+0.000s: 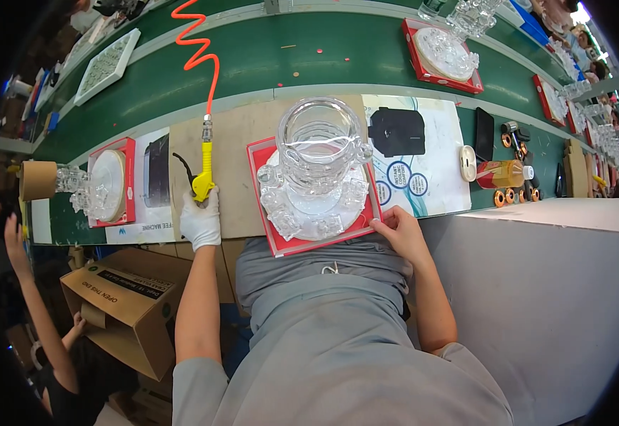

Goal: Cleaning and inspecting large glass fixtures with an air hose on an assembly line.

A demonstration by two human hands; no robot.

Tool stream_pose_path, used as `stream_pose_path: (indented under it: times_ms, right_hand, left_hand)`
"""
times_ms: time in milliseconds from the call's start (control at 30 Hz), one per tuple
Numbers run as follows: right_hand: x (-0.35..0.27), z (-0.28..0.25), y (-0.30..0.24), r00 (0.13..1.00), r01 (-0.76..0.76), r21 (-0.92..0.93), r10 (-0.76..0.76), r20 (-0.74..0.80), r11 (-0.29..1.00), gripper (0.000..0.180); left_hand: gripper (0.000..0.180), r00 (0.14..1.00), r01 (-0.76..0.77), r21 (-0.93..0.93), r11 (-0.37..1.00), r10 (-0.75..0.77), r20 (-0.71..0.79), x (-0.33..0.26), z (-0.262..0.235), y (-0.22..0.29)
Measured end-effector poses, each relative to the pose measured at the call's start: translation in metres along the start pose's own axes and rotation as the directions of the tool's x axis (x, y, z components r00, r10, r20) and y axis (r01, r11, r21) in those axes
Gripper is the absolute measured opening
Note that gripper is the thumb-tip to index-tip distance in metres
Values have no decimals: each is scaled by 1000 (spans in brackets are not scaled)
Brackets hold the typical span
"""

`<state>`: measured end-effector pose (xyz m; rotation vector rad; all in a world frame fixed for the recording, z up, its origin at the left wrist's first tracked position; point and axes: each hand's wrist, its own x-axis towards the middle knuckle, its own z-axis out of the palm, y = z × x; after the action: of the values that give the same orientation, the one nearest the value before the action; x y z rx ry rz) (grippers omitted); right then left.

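My left hand (201, 221), in a white glove, grips a yellow air blow gun (206, 167) with a black lever. A coiled orange hose (215, 78) runs up from it. In front of me a red tray (261, 199) lies slightly turned at the bench's near edge. My bare right hand (401, 233) pinches its near right corner between thumb and fingers. Inside the tray, a large clear glass jar (320, 145) stands over a round white base (316, 204). Several small clear glass pieces (285, 224) are set around it.
Similar red trays stand at left (130, 181) and far right (409, 50). Tape roll (37, 181), juice bottle (501, 173) and black pad (397, 132) lie nearby. A co-worker's arm (47, 326) reaches by an open carton (121, 295) at lower left. A grey-white box (536, 298) stands right.
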<state>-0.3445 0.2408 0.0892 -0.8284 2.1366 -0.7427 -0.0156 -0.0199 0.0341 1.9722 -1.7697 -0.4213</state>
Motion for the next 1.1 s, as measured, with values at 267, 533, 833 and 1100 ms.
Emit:
stream_pose_path:
  times_ms: [267,533,833,1100]
  right_hand:
    - [-6,-8,7,995,69,83,-75,68,994,29]
    - [-6,-7,-2,997,23,-41,-26,-75,999,22]
    - [-13,-1,1,972,88,-212,-131,-197,973,17]
    - [-7,-5,3,976,134,-9,-134,-172,991,12]
  left_hand:
    - [59,1000,8,-16,1000,-7,20,2,2,-6]
    - [57,1000,-5,17,1000,5,19,-2,-4,7]
    - [55,1000,-24,39,999,24,-8,-1,-1,1]
    - [52,1000,-12,78,997,12,10,-3,-8,11]
